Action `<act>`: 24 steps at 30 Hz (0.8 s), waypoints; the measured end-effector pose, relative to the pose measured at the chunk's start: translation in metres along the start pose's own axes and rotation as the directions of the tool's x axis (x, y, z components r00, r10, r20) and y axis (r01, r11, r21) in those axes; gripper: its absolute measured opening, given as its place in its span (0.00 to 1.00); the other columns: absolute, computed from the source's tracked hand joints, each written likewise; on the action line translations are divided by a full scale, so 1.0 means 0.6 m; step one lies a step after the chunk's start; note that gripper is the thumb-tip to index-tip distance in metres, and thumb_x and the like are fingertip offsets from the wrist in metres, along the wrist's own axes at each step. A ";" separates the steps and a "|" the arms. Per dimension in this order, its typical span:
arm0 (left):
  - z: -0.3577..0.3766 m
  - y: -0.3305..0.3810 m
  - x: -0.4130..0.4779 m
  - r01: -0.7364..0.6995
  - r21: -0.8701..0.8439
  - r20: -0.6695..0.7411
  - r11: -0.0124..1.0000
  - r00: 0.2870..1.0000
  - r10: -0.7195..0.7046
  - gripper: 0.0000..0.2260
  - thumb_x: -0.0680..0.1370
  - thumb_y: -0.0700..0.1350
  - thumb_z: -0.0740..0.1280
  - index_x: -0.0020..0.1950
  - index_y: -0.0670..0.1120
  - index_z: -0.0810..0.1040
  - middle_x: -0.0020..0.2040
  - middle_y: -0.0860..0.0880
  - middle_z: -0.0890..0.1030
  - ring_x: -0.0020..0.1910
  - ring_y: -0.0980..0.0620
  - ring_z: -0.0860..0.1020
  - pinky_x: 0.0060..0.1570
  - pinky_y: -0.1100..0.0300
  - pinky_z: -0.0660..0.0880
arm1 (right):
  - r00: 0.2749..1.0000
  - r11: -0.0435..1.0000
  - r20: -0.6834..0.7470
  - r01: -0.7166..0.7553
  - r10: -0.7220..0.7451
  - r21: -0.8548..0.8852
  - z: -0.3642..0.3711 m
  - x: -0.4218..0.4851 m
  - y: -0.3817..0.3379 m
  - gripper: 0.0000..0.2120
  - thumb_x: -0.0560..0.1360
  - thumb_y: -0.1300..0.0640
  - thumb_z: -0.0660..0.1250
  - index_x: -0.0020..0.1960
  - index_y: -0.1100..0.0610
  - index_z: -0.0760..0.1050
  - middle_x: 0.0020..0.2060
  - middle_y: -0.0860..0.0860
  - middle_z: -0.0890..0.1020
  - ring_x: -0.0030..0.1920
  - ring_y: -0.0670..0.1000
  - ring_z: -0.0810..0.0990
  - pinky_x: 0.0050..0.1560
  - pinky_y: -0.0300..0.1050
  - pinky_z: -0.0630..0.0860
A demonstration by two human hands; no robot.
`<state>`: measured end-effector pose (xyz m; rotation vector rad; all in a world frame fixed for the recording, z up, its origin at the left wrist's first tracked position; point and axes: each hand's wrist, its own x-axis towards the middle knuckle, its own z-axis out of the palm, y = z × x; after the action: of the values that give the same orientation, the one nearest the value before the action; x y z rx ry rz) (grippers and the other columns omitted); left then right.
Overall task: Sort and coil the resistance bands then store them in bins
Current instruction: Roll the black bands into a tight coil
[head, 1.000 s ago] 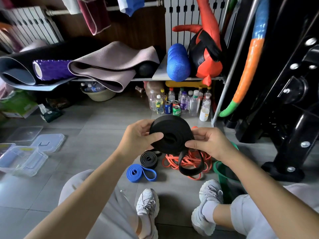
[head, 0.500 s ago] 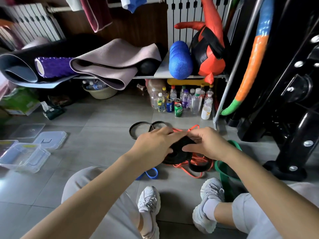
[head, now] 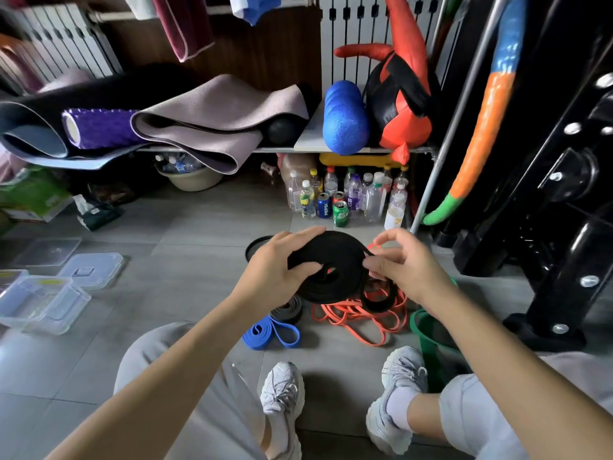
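Note:
A wide black resistance band (head: 335,263), wound into a flat coil, is held between both hands above the floor. My left hand (head: 278,270) grips its left side, thumb over the coil's centre. My right hand (head: 403,263) pinches the coil's right edge, where a loose black tail hangs down. Below on the floor lie a small coiled grey-black band (head: 288,311), a folded blue band (head: 272,334), a tangle of thin orange bands (head: 360,318) and a green band (head: 431,340). Clear plastic bins (head: 39,302) stand at the far left.
Loose bin lids (head: 91,268) lie beside the bins. Several bottles and cans (head: 345,197) stand under a shelf holding mats and a blue roller (head: 345,122). A black machine frame (head: 560,227) fills the right. Another black band loop (head: 257,247) lies behind my left hand.
The coil went from upright and facing me, down towards the floor, and is now lifted again and tilted flatter. My left thumb now presses its centre.

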<state>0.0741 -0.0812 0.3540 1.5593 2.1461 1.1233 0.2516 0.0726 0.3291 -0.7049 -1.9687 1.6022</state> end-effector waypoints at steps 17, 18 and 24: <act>-0.004 -0.041 0.129 0.119 -0.452 -0.268 0.884 0.927 -0.262 0.24 0.72 0.33 0.69 0.57 0.62 0.76 0.50 0.63 0.80 0.50 0.60 0.79 0.56 0.56 0.77 | 0.997 0.959 -0.078 -0.006 -0.017 -0.283 0.029 0.151 -0.067 0.12 0.69 0.49 0.73 0.50 0.40 0.74 0.43 0.47 0.82 0.45 0.47 0.81 0.45 0.44 0.78; -0.001 -0.050 0.133 0.129 -0.449 -0.263 0.884 0.927 -0.268 0.25 0.72 0.33 0.69 0.55 0.64 0.75 0.49 0.63 0.80 0.50 0.60 0.79 0.56 0.54 0.77 | 0.995 0.924 -0.100 -0.012 -0.029 -0.382 0.041 0.163 -0.062 0.14 0.68 0.47 0.73 0.51 0.41 0.72 0.42 0.44 0.80 0.43 0.45 0.79 0.40 0.41 0.74; 0.017 -0.125 0.166 0.248 -0.466 -0.209 0.849 0.902 -0.378 0.21 0.72 0.36 0.70 0.58 0.59 0.74 0.52 0.53 0.80 0.54 0.47 0.79 0.51 0.42 0.78 | 0.998 0.694 -0.058 -0.029 -0.018 -0.719 0.121 0.257 -0.006 0.24 0.71 0.46 0.70 0.58 0.58 0.65 0.49 0.54 0.75 0.45 0.56 0.74 0.40 0.46 0.70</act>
<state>-0.0108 0.0025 0.3160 0.8472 2.0300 1.6465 0.0887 0.1230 0.3286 -1.0240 -2.5495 0.7229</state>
